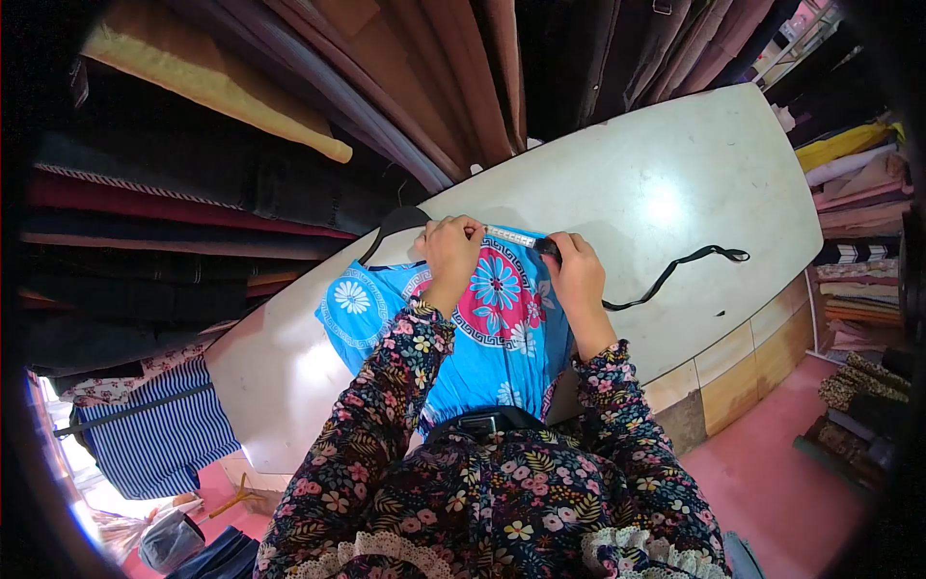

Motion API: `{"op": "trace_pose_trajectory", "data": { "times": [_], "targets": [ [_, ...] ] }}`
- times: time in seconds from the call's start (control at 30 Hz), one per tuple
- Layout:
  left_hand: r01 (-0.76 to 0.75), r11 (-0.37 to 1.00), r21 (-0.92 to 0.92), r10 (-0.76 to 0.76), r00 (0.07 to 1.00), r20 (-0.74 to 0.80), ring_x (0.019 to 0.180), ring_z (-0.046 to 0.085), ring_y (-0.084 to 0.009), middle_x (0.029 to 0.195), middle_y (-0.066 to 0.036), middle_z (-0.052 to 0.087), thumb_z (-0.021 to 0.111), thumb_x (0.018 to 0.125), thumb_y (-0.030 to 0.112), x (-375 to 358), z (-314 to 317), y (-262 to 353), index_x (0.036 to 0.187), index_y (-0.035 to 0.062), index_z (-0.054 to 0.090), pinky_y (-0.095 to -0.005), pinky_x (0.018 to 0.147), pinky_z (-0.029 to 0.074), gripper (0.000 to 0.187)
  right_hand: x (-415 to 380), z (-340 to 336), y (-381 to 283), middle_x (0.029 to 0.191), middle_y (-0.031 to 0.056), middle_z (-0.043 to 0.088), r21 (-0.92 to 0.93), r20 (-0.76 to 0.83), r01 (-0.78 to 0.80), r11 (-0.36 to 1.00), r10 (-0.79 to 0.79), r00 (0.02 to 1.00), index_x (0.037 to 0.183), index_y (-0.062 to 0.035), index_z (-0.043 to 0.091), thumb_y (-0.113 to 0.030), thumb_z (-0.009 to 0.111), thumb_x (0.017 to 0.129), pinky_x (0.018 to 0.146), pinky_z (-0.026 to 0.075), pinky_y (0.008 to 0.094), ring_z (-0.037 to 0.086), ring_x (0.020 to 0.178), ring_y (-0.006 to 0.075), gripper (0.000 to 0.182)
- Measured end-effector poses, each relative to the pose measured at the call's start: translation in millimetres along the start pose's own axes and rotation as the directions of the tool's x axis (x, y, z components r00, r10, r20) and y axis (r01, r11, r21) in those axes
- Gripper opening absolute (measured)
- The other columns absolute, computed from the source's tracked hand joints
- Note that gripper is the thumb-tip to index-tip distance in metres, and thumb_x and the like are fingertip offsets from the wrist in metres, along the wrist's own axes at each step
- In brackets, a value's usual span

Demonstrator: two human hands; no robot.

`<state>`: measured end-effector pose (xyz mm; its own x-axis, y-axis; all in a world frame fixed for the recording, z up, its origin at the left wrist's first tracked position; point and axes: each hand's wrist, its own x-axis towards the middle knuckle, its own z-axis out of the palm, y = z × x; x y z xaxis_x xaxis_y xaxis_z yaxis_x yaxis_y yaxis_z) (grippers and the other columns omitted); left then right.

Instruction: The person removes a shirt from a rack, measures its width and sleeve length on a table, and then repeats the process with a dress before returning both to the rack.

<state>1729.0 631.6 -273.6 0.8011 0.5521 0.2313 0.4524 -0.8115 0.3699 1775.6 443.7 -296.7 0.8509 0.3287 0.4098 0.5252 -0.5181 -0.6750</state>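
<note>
A bright blue garment (497, 362) with pink-and-white flower medallions lies on the pale table, on a black hanger (397, 224). Across its upper part runs a short length of white measuring tape (511, 235) with dark markings. My left hand (451, 253) pinches the tape's left end against the fabric. Closed around the black tape measure case (549, 248) at the other end is my right hand (579, 280), which partly hides it. A thin black strap (666, 275) trails from beside my right hand over the table; its near end is hidden.
The pale table (617, 174) slants across the view. Hanging trousers and dark fabrics (415, 77) line its far side, with more hung garments (145, 222) at left. Folded cloth stacks (858, 280) stand at right. A striped blue cloth (159, 434) hangs lower left, above the pink floor (772, 482).
</note>
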Motion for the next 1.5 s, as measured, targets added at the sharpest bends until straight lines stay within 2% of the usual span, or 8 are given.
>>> {"op": "trace_pose_trajectory", "data": {
  "times": [0.13,0.2,0.33,0.53,0.6,0.8,1.23,1.5],
  "targets": [
    [0.021,1.0,0.008,-0.021,1.0,-0.003,0.091,0.053,-0.0217,0.082,0.001,0.065,0.07,0.075,0.025,-1,3,-2,0.077,0.0166,0.071,-0.0402,0.084,0.031,0.009,-1,-1,2,0.085,0.0072,0.06,-0.004,0.0,0.001,1.0,-0.001,1.0,0.093,-0.0109,0.06,-0.008,0.071,0.069,0.065,0.048,0.0379,0.059,0.079,0.0285,0.026],
    [-0.005,0.999,0.033,0.006,1.0,-0.031,0.09,0.054,-0.0227,0.082,0.0,0.066,0.07,0.074,0.026,-2,4,-3,0.078,0.0163,0.07,-0.0403,0.078,0.033,0.011,-2,-2,5,0.085,0.0064,0.06,-0.013,-0.01,0.009,1.0,-0.01,1.0,0.093,-0.0113,0.061,-0.008,0.071,0.068,0.064,0.049,0.0372,0.059,0.078,0.0273,0.027],
    [-0.006,1.0,0.028,0.007,0.999,-0.036,0.09,0.054,-0.0223,0.082,0.001,0.066,0.071,0.074,0.026,-3,4,-2,0.079,0.0166,0.07,-0.0405,0.078,0.032,0.011,-5,-12,13,0.085,0.0069,0.061,0.014,-0.009,-0.07,0.997,0.07,0.998,0.091,-0.0112,0.062,-0.007,0.072,0.067,0.066,0.049,0.0376,0.06,0.079,0.028,0.026],
    [0.027,0.999,0.044,-0.024,0.997,-0.071,0.104,0.047,-0.0229,0.104,-0.001,0.061,0.073,0.073,0.026,-6,6,-4,0.082,0.0191,0.068,-0.042,0.088,0.028,0.013,-11,-20,29,0.085,0.0077,0.062,0.034,-0.003,-0.168,0.985,0.168,0.986,0.09,-0.011,0.064,-0.006,0.072,0.067,0.067,0.048,0.0374,0.061,0.079,0.0293,0.025],
    [0.001,0.998,0.07,0.005,0.995,-0.097,0.119,0.039,-0.0267,0.121,-0.003,0.054,0.073,0.073,0.026,-5,9,-7,0.09,0.0199,0.066,-0.0501,0.095,0.025,0.02,-12,-21,33,0.085,0.0078,0.063,0.046,-0.013,-0.167,0.985,0.168,0.986,0.09,-0.0111,0.064,-0.007,0.072,0.067,0.067,0.048,0.0372,0.061,0.079,0.0294,0.025],
    [0.092,0.992,0.09,-0.092,0.996,-0.006,0.134,0.024,-0.0304,0.136,-0.007,0.043,0.073,0.075,0.028,-4,12,-6,0.101,0.0194,0.062,-0.0637,0.101,0.013,0.03,-14,-22,46,0.086,0.0074,0.064,0.02,0.008,-0.198,0.98,0.198,0.98,0.092,-0.0116,0.064,-0.007,0.072,0.067,0.067,0.048,0.0362,0.062,0.079,0.0287,0.027],
    [0.077,0.997,-0.022,-0.077,0.997,0.011,0.136,0.02,-0.0321,0.138,-0.011,0.039,0.072,0.076,0.024,-7,16,-13,0.098,0.0156,0.061,-0.0634,0.099,0.02,0.026,-18,-18,53,0.085,0.0084,0.064,0.13,0.042,-0.231,0.964,0.227,0.973,0.093,-0.0097,0.065,-0.005,0.073,0.067,0.067,0.049,0.0344,0.062,0.076,0.0269,0.027],
    [0.069,0.996,-0.065,-0.067,0.997,0.036,0.137,0.018,-0.034,0.139,-0.012,0.038,0.072,0.076,0.025,-5,19,-20,0.099,0.0143,0.061,-0.0687,0.097,0.019,0.028,-19,-16,56,0.086,0.0092,0.064,0.144,0.049,-0.237,0.961,0.232,0.971,0.094,-0.0095,0.064,-0.007,0.073,0.067,0.066,0.049,0.0351,0.063,0.077,0.027,0.028]
  ]
}}
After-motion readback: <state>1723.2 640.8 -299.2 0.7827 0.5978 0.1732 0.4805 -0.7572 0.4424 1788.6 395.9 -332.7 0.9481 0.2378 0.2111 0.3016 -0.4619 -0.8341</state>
